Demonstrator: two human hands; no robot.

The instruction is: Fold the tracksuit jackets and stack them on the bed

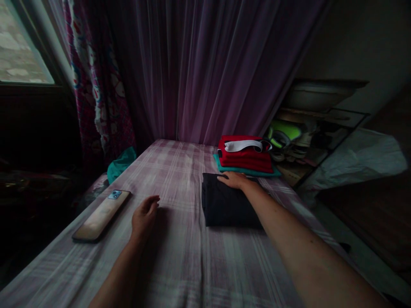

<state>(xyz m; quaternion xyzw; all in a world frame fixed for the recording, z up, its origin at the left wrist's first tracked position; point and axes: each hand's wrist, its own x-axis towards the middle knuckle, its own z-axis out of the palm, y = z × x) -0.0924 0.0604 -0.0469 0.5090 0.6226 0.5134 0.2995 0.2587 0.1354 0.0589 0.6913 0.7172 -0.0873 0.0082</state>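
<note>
I see a tall purple curtain (205,72) behind a pink and white checked sheet (180,261). A dim shelf (308,115) stands off to the right. On the sheet, right of the middle, lies a dark folded cloth (229,205), flat and squarish, just in front of a red and teal pile (245,162). A phone (101,218) lies on the left. The right hand (236,179) is on the dark folded cloth's far edge; I can't tell if its fingers grip. The left hand (144,216), fingers loosely bent and empty, is near the phone.
</note>
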